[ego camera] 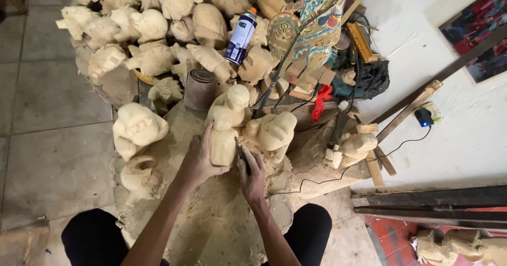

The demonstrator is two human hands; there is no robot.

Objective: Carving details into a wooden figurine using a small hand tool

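Note:
My left hand (199, 159) grips a pale carved wooden figure (224, 139) that stands upright on a sawdust-covered work stump (211, 213). In my right hand (252, 177) is a dark slim carving tool (243, 157); its tip touches the right side of that figure. Another rounded wooden figure (273, 131) sits just right of the tool. A third figure (235, 101) stands directly behind the one I hold.
A heap of unfinished pale carvings (142, 28) fills the back, with a spray can (241, 36), a sandpaper roll (199, 89) and a painted mask (311, 28). Larger figures (136, 128) lie on the left. A cable (364, 163), wooden slats (406, 110) and a white wall lie right.

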